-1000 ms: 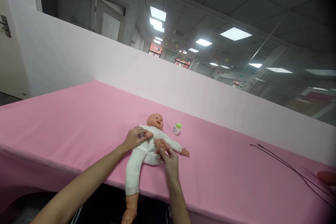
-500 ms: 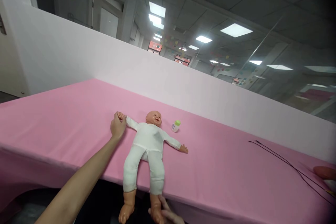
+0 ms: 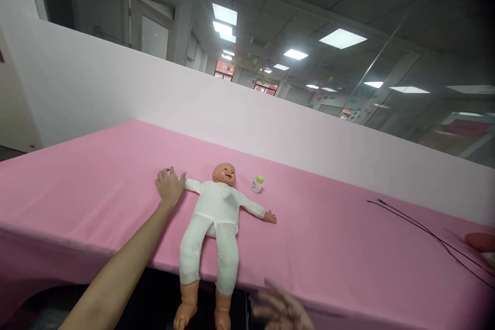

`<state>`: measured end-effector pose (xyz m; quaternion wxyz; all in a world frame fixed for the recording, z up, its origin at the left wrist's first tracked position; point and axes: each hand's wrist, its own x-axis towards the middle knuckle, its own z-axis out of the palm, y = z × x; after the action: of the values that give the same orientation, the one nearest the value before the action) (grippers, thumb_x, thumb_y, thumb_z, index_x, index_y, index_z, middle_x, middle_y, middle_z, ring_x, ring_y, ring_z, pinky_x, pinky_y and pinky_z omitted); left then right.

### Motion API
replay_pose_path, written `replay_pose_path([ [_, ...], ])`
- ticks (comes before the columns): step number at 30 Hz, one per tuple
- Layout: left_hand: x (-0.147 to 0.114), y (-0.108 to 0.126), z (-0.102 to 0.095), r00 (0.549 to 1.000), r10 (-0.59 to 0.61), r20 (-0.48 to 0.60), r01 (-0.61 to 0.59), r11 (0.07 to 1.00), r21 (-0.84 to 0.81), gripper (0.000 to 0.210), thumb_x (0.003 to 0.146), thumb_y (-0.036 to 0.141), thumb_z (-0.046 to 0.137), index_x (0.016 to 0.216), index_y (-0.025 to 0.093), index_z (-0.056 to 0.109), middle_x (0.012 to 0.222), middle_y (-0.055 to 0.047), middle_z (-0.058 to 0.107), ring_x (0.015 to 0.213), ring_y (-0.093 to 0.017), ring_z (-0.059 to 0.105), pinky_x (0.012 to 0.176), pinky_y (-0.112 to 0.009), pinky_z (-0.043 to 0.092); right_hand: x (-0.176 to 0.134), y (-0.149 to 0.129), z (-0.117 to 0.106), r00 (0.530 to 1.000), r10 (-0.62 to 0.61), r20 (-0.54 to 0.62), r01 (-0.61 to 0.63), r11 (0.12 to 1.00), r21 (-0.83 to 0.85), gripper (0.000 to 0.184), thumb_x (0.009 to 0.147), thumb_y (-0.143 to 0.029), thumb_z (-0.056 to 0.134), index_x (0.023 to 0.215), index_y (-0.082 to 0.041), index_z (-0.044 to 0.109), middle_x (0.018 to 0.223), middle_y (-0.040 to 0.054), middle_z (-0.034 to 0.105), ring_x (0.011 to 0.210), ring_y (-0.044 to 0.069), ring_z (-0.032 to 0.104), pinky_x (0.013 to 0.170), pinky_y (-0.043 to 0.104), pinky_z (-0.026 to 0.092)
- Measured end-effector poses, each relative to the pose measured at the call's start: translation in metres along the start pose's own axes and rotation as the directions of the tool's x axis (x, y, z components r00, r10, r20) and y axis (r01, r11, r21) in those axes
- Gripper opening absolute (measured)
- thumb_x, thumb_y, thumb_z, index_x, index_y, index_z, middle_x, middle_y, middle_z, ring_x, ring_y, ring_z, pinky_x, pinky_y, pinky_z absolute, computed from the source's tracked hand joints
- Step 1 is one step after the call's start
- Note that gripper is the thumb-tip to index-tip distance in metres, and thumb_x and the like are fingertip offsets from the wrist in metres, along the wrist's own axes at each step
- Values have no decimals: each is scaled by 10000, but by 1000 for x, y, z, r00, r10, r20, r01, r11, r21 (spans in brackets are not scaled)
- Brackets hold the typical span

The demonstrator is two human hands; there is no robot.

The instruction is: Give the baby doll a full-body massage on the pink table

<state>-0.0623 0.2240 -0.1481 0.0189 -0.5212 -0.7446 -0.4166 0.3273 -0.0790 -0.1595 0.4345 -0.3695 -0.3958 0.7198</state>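
Covering the end of one outstretched arm of the doll [image 3: 219, 203], the left hand [image 3: 169, 185] is placed low over the pink cloth [image 3: 112, 180], with the fingers bent and the thumb set by the white sleeve; whether anything is gripped beneath cannot be told, since that part is hidden. Alongside, the doll, dressed in white, is laid on its back, with both arms spread and both legs stretched toward the near edge, past which the bare feet are hung. Just beside its head, a small green-capped bottle [image 3: 257, 184] is set on the cloth. Lower down, the right hand [image 3: 280, 307] is held apart from the doll; it is blurred and cut off below, but its fingers are seen loosely spread. Farther right, thin black cords [image 3: 412, 223] are strewn across the cloth, and a rounded orange-brown object [image 3: 480, 242] is only partly shown.
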Motion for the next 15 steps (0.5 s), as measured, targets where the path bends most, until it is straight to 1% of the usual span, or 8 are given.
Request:
replay_pose_path([
  [2,1,23,2,994,103,46,-94,980,-175,607,1016,515,441,1414,77,578,1443,-255,579,1389,-381,480,1122,-505,382,20,-30,6,988,-95,-124,110,987,118,754,761,-701,797,1393,-313,656,1567,139,530,1333,348,615,1115,518,483],
  [3,0,36,5,986,140,93,-109,955,-275,629,1024,525,430,1442,72,552,1475,-247,566,1411,-358,480,1156,-479,367,36,-42,11,983,-85,-162,112,979,172,742,793,-709,762,1368,-250,669,1559,159,535,1373,329,583,1159,484,450],
  [5,-1,63,13,958,185,218,-70,892,-447,698,1028,566,416,1499,56,491,1547,-239,513,1462,-327,456,1204,-434,334,75,-58,19,977,-15,-211,70,964,257,702,883,-660,701,1357,-146,645,1495,202,587,1363,304,595,1184,440,438],
  [7,-2,85,21,911,212,353,15,839,-543,785,1023,634,385,1552,56,427,1618,-231,423,1518,-317,390,1232,-417,297,113,-64,25,960,40,-276,53,946,321,684,983,-598,597,1421,-74,555,1427,235,629,1300,274,648,1151,399,480],
  [10,-4,104,29,831,189,523,159,820,-550,930,991,763,277,1615,76,329,1654,-231,343,1537,-345,349,1229,-449,295,158,-66,31,931,113,-346,23,931,365,684,1049,-555,486,1481,-26,452,1310,240,692,1141,238,733,1035,354,567],
  [12,-5,109,30,767,147,625,236,841,-487,1028,956,823,216,1644,60,247,1631,-253,363,1510,-379,388,1197,-473,336,181,-65,34,934,122,-335,10,930,369,664,1059,-552,463,1459,-22,473,1245,222,726,1078,226,755,976,332,591],
  [14,-8,112,29,713,120,691,244,882,-404,1107,923,863,202,1658,35,171,1594,-275,411,1476,-413,431,1175,-503,351,201,-66,39,950,94,-298,21,932,361,623,1063,-550,454,1409,-37,531,1208,200,749,1081,224,754,973,331,589],
  [15,-10,113,28,700,115,705,221,904,-367,1134,910,877,203,1661,30,149,1576,-283,435,1461,-431,446,1170,-522,347,210,-67,41,956,74,-283,33,935,353,607,1063,-556,451,1382,-52,559,1193,186,759,1092,228,752,985,343,584],
])
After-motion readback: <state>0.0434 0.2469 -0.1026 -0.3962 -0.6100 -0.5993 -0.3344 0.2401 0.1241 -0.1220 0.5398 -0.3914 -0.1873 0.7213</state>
